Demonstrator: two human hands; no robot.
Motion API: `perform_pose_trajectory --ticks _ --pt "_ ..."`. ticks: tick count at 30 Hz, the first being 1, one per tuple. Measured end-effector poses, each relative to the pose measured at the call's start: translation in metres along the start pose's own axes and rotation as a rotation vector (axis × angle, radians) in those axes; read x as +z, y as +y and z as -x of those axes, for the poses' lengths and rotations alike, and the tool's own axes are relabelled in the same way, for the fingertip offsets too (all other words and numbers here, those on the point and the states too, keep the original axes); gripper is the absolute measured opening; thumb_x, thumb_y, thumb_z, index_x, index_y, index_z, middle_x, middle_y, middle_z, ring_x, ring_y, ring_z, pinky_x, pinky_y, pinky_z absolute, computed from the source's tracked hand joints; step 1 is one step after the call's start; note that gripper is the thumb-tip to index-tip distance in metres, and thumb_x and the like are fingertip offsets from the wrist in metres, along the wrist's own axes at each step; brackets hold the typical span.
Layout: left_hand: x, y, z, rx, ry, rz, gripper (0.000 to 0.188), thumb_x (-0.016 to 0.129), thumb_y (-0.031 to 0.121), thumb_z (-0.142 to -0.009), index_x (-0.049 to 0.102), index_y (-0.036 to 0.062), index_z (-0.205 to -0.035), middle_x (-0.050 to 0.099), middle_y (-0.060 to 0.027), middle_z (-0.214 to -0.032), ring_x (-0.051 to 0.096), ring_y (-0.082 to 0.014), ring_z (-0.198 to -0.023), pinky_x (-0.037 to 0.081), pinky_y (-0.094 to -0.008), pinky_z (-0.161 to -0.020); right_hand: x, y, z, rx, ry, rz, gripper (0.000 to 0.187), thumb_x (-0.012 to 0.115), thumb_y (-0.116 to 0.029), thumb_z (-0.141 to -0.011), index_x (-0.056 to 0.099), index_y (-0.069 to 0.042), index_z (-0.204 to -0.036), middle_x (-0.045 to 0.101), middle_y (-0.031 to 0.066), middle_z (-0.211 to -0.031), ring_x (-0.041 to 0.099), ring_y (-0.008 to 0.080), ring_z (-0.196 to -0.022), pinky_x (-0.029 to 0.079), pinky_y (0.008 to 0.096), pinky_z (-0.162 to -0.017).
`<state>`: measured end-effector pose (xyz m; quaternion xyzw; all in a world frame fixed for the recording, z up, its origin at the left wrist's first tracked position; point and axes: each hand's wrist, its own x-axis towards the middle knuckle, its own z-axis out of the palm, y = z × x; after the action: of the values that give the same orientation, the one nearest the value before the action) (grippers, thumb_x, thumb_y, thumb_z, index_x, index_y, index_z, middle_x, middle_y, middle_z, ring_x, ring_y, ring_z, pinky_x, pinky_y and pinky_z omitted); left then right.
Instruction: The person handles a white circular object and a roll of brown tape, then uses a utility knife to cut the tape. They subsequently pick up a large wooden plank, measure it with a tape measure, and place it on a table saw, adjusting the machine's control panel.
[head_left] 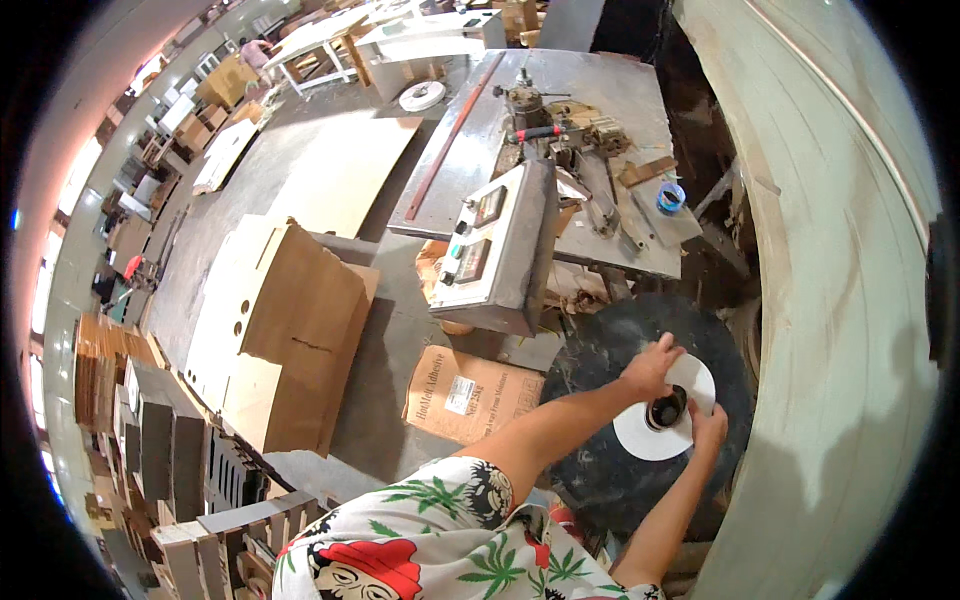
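A flat white roll (pixel 639 434), which looks like a coil of edge-banding tape, lies on a round black turntable (pixel 590 440) at the right. Through the middle of the roll shows a dark round hub (pixel 666 408). At the far edge of the roll is my left hand (pixel 652 368), its fingers bent over the rim. My right hand (pixel 709 428) grips the roll's right edge, with the fingertips pressed against the white surface. Part of each hand's grasp is hidden under the fingers.
Ahead stands a metal machine table (pixel 620 80) carrying a clamp mechanism, a red-handled tool (pixel 537 133) and a blue tin (pixel 670 197). A tilted control box (pixel 497 245) juts out beside it. Cardboard cartons (pixel 470 395) sit left of the turntable. A pale wall (pixel 830 330) rises close on the right.
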<state>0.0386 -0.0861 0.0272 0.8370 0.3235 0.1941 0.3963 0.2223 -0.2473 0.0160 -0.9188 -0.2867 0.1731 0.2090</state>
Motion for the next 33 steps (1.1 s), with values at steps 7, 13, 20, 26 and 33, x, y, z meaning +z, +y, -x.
perform_pose_trajectory --ticks 7,13,20,26,33 --pt "-0.014 0.042 0.036 0.172 0.034 0.000 0.086 0.087 0.009 -0.075 0.053 0.0105 -0.153 0.050 -0.0168 -0.130 0.066 -0.0435 -0.119 0.061 -0.0522 -0.096 0.039 0.041 0.040 -0.050 0.333 -0.156 0.093 0.093 -0.037 -0.082 0.053 0.007 -0.154 0.064 0.0309 -0.147 0.064 0.0482 -0.134 0.052 0.0519 -0.112" --pt "-0.058 0.048 0.135 0.215 0.126 0.148 0.079 0.084 0.008 -0.080 0.051 0.0117 -0.151 0.051 -0.0173 -0.136 0.066 -0.0453 -0.119 0.061 -0.0519 -0.097 0.001 -0.039 0.170 0.052 0.416 -0.302 0.074 0.083 -0.007 -0.092 0.052 0.000 -0.159 0.063 0.0251 -0.152 0.065 0.0390 -0.137 0.055 0.0543 -0.110" --pt "-0.123 0.018 0.313 0.108 -0.220 0.281 0.085 0.088 0.012 -0.083 0.043 0.0139 -0.156 0.050 -0.0206 -0.150 0.064 -0.0466 -0.131 0.059 -0.0543 -0.106 0.008 -0.081 0.389 0.018 0.530 -0.111 0.088 0.091 0.002 -0.074 0.058 -0.011 -0.154 0.064 0.0177 -0.153 0.062 0.0380 -0.141 0.049 0.0511 -0.119" --pt "-0.230 -0.024 0.414 0.246 -0.885 0.414 0.079 0.093 0.027 -0.088 0.052 -0.0012 -0.148 0.068 -0.0203 -0.131 0.070 -0.0312 -0.116 0.059 -0.0485 -0.098 0.020 -0.171 0.607 0.056 0.653 0.084 0.074 0.094 -0.017 -0.076 0.065 -0.014 -0.144 0.070 0.0133 -0.142 0.069 0.0357 -0.129 0.056 0.0466 -0.110" --pt "-0.315 0.018 0.454 0.462 -1.361 0.516 0.061 0.080 0.037 -0.099 0.065 -0.0068 -0.138 0.072 -0.0126 -0.121 0.066 -0.0228 -0.114 0.053 -0.0394 -0.100 0.043 -0.227 0.767 0.078 1.094 0.301 0.085 0.095 -0.021 -0.068 0.063 -0.012 -0.146 0.066 0.0073 -0.144 0.063 0.0296 -0.136 0.050 0.0467 -0.119"
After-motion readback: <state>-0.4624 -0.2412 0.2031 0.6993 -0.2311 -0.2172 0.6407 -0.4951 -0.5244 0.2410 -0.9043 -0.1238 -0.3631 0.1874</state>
